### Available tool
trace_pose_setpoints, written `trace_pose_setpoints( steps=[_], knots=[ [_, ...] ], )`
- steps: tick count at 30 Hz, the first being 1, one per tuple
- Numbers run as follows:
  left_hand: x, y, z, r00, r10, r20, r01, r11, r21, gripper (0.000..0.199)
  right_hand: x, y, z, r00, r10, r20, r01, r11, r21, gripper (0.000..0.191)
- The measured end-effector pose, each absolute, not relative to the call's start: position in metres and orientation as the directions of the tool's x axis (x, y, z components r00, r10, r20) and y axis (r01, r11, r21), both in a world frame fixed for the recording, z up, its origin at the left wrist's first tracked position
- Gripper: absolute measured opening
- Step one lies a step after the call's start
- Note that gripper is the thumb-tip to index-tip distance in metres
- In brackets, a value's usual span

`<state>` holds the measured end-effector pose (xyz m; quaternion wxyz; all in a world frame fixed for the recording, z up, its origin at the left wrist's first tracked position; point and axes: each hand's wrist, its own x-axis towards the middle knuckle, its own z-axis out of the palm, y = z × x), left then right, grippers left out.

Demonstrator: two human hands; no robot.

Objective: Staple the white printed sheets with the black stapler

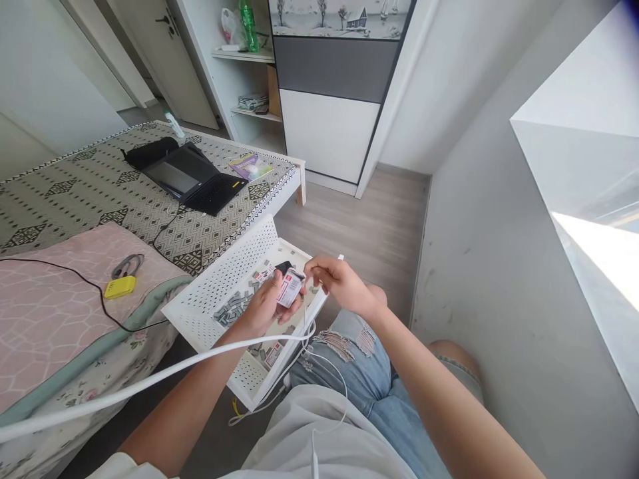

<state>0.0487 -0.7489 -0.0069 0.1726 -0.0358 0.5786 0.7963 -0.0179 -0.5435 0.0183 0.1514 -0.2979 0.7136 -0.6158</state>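
My left hand (263,303) is closed round a small white cardboard box (289,287) with red print and a barcode. The box is tilted, its upper end turned toward my right hand (342,283). The fingers of my right hand are bent and pressed together just beside that end; what they hold, if anything, is too small to make out. Below both hands is a white perforated tray (224,266). Many small grey pieces (232,309), like short metal strips, lie in it. Another small box (273,354) lies near its front, and a black item (283,267) is partly hidden behind the held box.
A white cable (174,366) crosses in front of my left forearm. On the left, a bed (90,193) carries an open laptop (200,183), a yellow device (120,287) and a pink cover (60,286). A wall (479,266) stands close on the right.
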Motion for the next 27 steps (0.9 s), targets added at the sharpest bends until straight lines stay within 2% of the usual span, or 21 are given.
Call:
trace_pose_setpoints(
  steps=[3,6,8,11,13,15,17,22,25,27],
  knots=[
    [0.052,-0.749,-0.007,-0.958,0.185,-0.22,-0.259,-0.223,0.94,0.069,-0.011,-0.547,0.021,-0.789,-0.588,0.177,-0.212,-0.01,-0.977,0.02],
    [0.053,-0.749,-0.006,-0.938,0.229,-0.26,-0.311,-0.227,0.923,0.068,-0.003,-0.548,0.028,-0.713,-0.67,0.209,-0.356,0.088,-0.93,0.021],
    [0.053,-0.75,-0.003,-0.918,0.251,-0.306,-0.367,-0.247,0.897,0.066,-0.001,-0.547,0.03,-0.648,-0.715,0.262,-0.565,0.221,-0.795,0.023],
    [0.051,-0.754,0.003,-0.892,0.266,-0.365,-0.427,-0.237,0.873,0.064,-0.005,-0.542,0.03,-0.525,-0.77,0.363,-0.817,0.336,-0.469,0.024],
    [0.05,-0.756,0.005,-0.873,0.297,-0.388,-0.458,-0.218,0.862,0.064,-0.008,-0.539,0.03,-0.441,-0.8,0.407,-0.892,0.344,-0.292,0.026],
    [0.05,-0.755,0.004,-0.865,0.322,-0.384,-0.465,-0.229,0.855,0.064,-0.009,-0.538,0.029,-0.391,-0.804,0.448,-0.92,0.344,-0.186,0.027],
    [0.052,-0.749,-0.002,-0.896,0.282,-0.343,-0.418,-0.279,0.864,0.064,-0.006,-0.541,0.026,-0.399,-0.759,0.515,-0.912,0.385,-0.138,0.029],
    [0.061,-0.725,-0.02,-0.967,0.071,-0.245,-0.25,-0.45,0.857,0.066,0.015,-0.552,0.01,-0.422,-0.563,0.71,-0.857,0.503,-0.111,0.03],
    [0.065,-0.712,-0.025,-0.958,0.008,-0.288,-0.237,-0.593,0.77,0.062,0.025,-0.558,-0.005,-0.383,-0.478,0.79,-0.847,0.523,-0.094,0.031],
    [0.065,-0.705,-0.026,-0.945,-0.046,-0.324,-0.203,-0.694,0.691,0.054,0.029,-0.562,-0.015,-0.432,-0.421,0.797,-0.818,0.554,-0.151,0.035]
  ],
)
